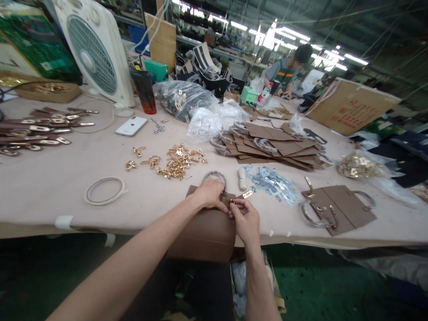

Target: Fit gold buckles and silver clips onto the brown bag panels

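Observation:
A brown bag panel (203, 232) hangs over the table's front edge, its far part lying on the tabletop. My left hand (211, 194) grips this panel near its plastic-wrapped handle (216, 174), thumb pressed down on the brown material and some fingers hidden. Close beside that thumb, my right hand (246, 218) is closed in a pinch on a small gold metal fitting (232, 201). A short strap with a gold plate (247, 194) sticks out just beyond the right fingertips. Past both hands lie a pile of gold fittings (179, 161) and a heap of silvery metal plates (274, 183).
Stacked brown bag panels (277, 142) lie behind the metal plates. Another panel with handles (344, 205) is at right. A tape roll (105, 191), a phone (131, 126), a tumbler (144, 91) and a fan (92, 58) stand or lie leftward. A person (287, 71) works farther back.

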